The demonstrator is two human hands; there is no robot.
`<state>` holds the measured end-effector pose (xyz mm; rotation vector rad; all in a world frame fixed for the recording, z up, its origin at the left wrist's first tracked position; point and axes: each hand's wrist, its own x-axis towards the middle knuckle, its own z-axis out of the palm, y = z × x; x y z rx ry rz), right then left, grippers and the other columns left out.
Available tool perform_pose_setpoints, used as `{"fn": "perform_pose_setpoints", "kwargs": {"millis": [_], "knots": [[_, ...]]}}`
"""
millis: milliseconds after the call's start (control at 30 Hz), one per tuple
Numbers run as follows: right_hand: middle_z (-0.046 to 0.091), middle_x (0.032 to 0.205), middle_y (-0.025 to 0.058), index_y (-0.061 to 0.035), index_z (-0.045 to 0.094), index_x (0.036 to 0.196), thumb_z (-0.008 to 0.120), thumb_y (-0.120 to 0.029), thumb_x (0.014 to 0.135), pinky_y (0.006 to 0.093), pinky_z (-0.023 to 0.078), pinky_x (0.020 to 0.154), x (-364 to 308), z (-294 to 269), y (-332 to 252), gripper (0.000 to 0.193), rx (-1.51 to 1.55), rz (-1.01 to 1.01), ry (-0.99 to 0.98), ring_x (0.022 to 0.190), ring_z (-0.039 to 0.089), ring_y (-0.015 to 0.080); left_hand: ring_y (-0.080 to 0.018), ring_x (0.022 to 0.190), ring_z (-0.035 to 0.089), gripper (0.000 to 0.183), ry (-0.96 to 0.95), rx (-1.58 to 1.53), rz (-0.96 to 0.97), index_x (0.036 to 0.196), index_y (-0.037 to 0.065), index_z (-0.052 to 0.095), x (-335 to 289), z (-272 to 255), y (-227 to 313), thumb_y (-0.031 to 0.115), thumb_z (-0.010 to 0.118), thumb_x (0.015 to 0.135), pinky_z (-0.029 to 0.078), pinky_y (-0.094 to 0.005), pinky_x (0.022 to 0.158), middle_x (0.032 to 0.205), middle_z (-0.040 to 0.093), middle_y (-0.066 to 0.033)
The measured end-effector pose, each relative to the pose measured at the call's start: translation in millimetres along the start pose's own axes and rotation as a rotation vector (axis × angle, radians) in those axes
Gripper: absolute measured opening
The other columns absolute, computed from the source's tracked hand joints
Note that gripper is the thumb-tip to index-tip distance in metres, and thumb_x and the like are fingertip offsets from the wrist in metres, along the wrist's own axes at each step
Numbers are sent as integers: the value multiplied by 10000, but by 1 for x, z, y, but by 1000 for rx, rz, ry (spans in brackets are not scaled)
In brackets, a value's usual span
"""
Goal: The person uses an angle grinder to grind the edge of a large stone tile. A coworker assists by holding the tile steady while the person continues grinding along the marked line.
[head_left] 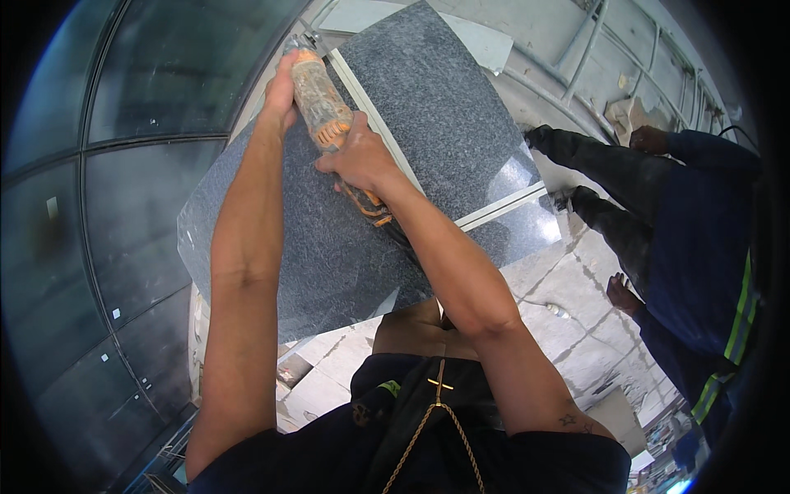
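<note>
Both of my hands hold one dusty orange angle grinder over a dark grey speckled stone slab. My left hand is closed at the grinder's front end, by its head. Farther back, my right hand wraps round the rear grip, with the power cord trailing beneath my right forearm. The head is at the slab's far left edge, beside the end of a long pale strip. Whether the disc touches anything is too small to tell.
Dark glass panels stand close on my left. On the right is a person in dark blue workwear with reflective bands. Metal tubing and a pale board lie beyond the slab. A small bottle rests on the tiled floor.
</note>
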<state>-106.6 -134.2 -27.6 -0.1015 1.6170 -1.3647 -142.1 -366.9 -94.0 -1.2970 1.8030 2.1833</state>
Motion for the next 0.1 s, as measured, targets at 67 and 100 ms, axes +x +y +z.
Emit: {"fn": "perform_pose_setpoints", "kwargs": {"millis": [67, 100], "knots": [[704, 971, 248, 118, 333, 1375, 824, -161, 812, 354, 596, 537, 1, 2, 4, 798, -8, 0, 8, 638, 733, 252, -291, 1212, 655, 734, -12, 2, -13, 1378, -23, 592, 1, -3, -2, 579, 628, 960, 505, -435, 1055, 1315, 674, -195], [704, 971, 248, 118, 333, 1375, 824, -161, 812, 354, 596, 537, 1, 3, 3, 798, -10, 1, 8, 638, 733, 252, -302, 1213, 653, 736, -10, 5, -14, 1390, -25, 583, 1, -3, -3, 574, 624, 964, 502, -443, 1061, 1339, 661, -196]]}}
